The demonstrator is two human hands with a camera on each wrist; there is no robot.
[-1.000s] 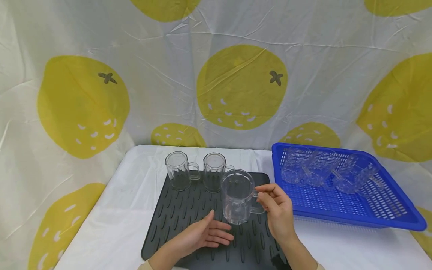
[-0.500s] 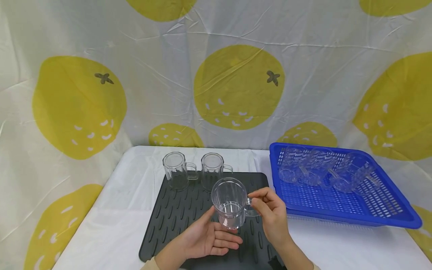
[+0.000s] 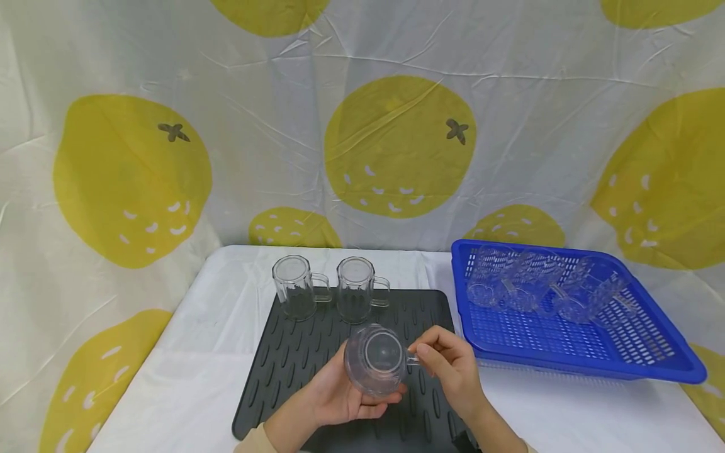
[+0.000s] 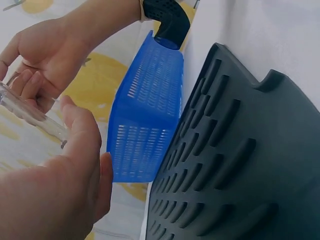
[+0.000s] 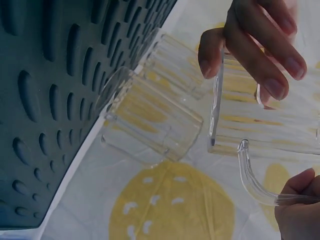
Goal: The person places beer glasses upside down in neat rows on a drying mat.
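Note:
A clear glass mug [image 3: 378, 360] is held above the front half of the dark ribbed mat [image 3: 283, 371], tilted so one round end faces the head camera. My right hand [image 3: 449, 371] pinches its handle between thumb and fingers. Cupped round the mug's lower left side is my left hand [image 3: 334, 391], thumb on one side and fingers on the other. In the right wrist view, left-hand fingers [image 5: 272, 85] lie across the glass wall. Two similar mugs, a left one [image 3: 296, 290] and a right one [image 3: 355, 290], stand side by side at the mat's back edge, handles to the right.
To the right a blue perforated basket [image 3: 600, 369] overlaps the mat's side in the left wrist view. Several clear glass mugs [image 3: 527, 283] lie in its back part. A white cloth [image 3: 195, 352] covers the table, and a lemon-print curtain [image 3: 272, 145] hangs behind.
The mug has come down and toward the person, tipping from upright until a round end faces the camera. My left hand has gone from apart and spread to cupping the mug; the right keeps the handle.

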